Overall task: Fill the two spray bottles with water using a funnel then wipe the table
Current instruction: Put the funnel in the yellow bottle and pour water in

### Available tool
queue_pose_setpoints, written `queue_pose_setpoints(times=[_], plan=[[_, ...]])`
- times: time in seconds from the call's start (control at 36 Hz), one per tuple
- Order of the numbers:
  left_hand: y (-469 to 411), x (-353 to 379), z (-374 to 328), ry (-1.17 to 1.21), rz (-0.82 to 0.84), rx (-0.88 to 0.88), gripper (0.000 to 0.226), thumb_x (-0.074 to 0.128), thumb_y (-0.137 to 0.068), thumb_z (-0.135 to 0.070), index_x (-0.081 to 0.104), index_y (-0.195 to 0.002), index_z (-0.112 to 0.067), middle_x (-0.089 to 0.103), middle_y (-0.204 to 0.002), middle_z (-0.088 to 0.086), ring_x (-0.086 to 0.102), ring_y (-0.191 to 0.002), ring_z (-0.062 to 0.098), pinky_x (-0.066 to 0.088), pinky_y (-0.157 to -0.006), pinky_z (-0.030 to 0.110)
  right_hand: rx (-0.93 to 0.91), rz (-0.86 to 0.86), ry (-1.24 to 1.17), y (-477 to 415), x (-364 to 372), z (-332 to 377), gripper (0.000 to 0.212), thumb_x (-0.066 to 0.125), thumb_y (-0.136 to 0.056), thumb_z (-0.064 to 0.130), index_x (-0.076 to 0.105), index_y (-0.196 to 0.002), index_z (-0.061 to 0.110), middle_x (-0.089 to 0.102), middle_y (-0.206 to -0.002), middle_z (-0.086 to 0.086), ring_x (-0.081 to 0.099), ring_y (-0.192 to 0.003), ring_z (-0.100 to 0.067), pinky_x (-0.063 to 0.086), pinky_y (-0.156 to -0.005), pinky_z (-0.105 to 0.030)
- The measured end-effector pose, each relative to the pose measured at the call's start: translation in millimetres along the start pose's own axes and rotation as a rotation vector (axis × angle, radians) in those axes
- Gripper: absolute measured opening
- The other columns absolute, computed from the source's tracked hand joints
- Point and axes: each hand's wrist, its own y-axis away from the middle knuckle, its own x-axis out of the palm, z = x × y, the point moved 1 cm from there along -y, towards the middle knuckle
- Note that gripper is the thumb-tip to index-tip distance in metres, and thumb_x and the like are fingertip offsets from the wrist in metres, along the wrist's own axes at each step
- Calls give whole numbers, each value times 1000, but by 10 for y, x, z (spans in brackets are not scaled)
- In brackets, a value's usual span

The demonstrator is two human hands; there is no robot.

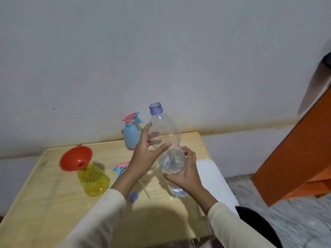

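Two spray bottles (131,135) (94,181), one funnel (75,158), one water bottle (166,129), one cap (133,196).

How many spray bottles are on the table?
2. The blue spray bottle stands at the back, sprayer attached; the yellow spray bottle, front left, carries the red funnel. None seems hidden.

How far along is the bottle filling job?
Done: funnel sits in the yellow bottle, sprayer head off. In hand: left hand and right hand grip the uncapped water bottle, not pouring. Left: blue bottle, sprayer on; wiping the table.
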Motion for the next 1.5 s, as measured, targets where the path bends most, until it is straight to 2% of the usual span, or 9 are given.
queue_pose_setpoints(times=[0.08, 0.17, 0.33, 0.5, 0.64, 0.72, 0.83, 1.17, 1.5], plan=[[151, -63, -51, 21, -9, 9, 89, 76, -71, -41, 19, -140, -44, 52, -125, 0, 60, -102, 6, 48, -86, 19, -34, 95, 2, 79, -11, 87, 98, 83, -54, 33, 20, -126, 51, 34, -128, 13, 35, -114, 20, 33, -88, -1], [322, -145, -69, 113, -66, 14, 80, 66, -84, -24, 15, -144, -44, 46, -134, 3, 57, -106, -7, 49, -93, 33, -45, 145, 62, 162, 4, 199, 103, 77, -51, 45, 18, -134, 52, 46, -127, 11, 47, -117, -6, 43, -96, -24], [638, -287, 141, 333, -298, -107, 66, 52, -94, -26, 12, -136, -57, 43, -143, 9, 40, -127, 44, 50, -84, 38, -77, 271, 338, 259, 103, 437, 106, 70, -50, 50, 14, -140, 46, 48, -125, 3, 45, -116, -23, 42, -95, -45], [854, -298, 258, 406, -441, -160, 65, 52, -94, -29, 13, -143, -51, 52, -130, 8, 57, -117, 28, 51, -90, 44, -95, 362, 492, 322, 154, 508, 105, 75, -57, 41, 13, -142, 43, 46, -125, 0, 42, -117, -26, 36, -93, -44], [936, -313, 349, 466, -577, -182, 62, 49, -96, -32, 15, -146, -46, 59, -109, -13, 63, -100, 15, 53, -82, 39, -150, 439, 660, 289, 166, 662, 106, 77, -59, 40, 13, -144, 40, 46, -122, -4, 41, -117, -29, 34, -91, -43], [957, -343, 395, 503, -615, -185, 61, 49, -96, -33, 15, -146, -45, 63, -101, -12, 64, -100, 19, 52, -83, 41, -178, 461, 727, 247, 179, 760, 106, 78, -59, 40, 13, -143, 40, 47, -119, -4, 42, -115, -29, 34, -90, -43], [956, -384, 394, 529, -638, -228, 59, 50, -95, -39, 17, -142, -51, 57, -127, 3, 61, -112, 27, 52, -84, 42, -194, 482, 777, 209, 182, 865, 108, 79, -59, 39, 10, -142, 43, 48, -117, -5, 42, -111, -29, 34, -89, -43], [899, -431, 337, 676, -671, -238, 58, 50, -95, -39, 18, -141, -51, 46, -143, 4, 54, -122, 30, 44, -99, 55, -205, 509, 843, 103, 187, 1102, 102, 77, -58, 32, 18, -140, 41, 49, -116, -5, 41, -113, -30, 34, -88, -45], [866, -386, 271, 774, -685, -282, 58, 47, -96, -39, 15, -144, -46, 44, -143, 4, 54, -119, 34, 47, -95, 52, -216, 531, 924, 54, 130, 1251, 98, 77, -57, 32, 22, -137, 38, 50, -116, -5, 39, -116, -31, 33, -88, -45]])
